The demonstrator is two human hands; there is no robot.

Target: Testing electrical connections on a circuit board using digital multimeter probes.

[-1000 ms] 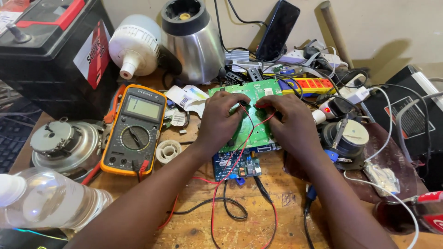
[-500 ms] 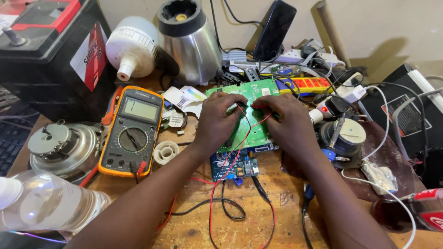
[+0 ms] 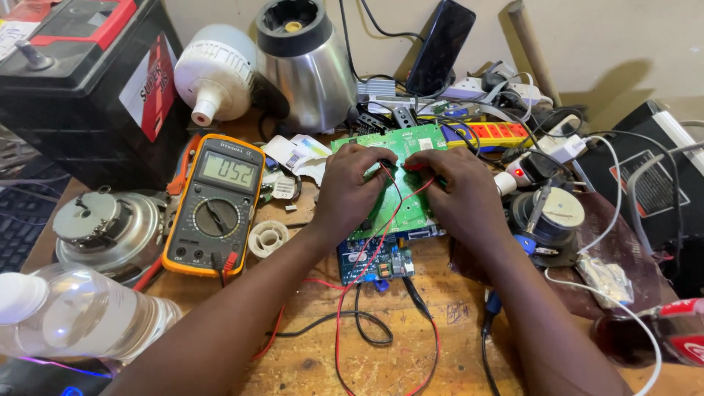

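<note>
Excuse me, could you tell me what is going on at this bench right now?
A person presses both hands onto a green circuit board on the wooden bench. The left hand and right hand each seem to hold a probe tip against it, red and black leads trailing towards them. A yellow multimeter at the left shows a reading.

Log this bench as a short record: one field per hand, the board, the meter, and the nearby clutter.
left hand: rests on green circuit board, fingertips at a probe lead
right hand: on the same board, pinching a red-tipped probe
wires: red and black leads run from the hands down across the wooden bench
multimeter: yellow-cased, display lit, left of the board
nearby: blue board, clear bottle, black battery
</note>
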